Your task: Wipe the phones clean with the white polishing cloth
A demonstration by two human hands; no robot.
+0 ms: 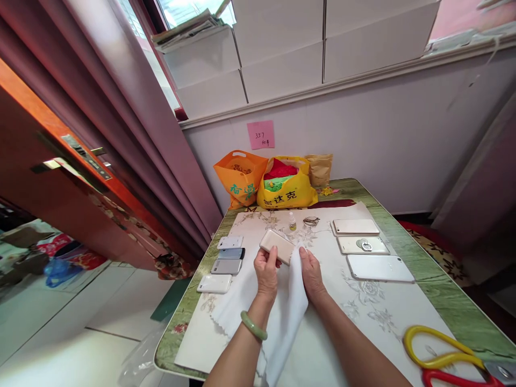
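Note:
My left hand, with a green bangle at the wrist, grips a pale gold smartphone by its near edge, its flat side tilted up. In my right hand a white cloth is pinched against the phone's right end, and the rest of it hangs down toward the table's front. Beyond the phone stand a small bottle of yellowish liquid and a pair of eyeglasses.
Several phones lie in a column at left; three more, including a white phone, lie at right. Yellow-and-red-handled scissors rest at the near right corner. An orange bag and a yellow bag stand along the back edge.

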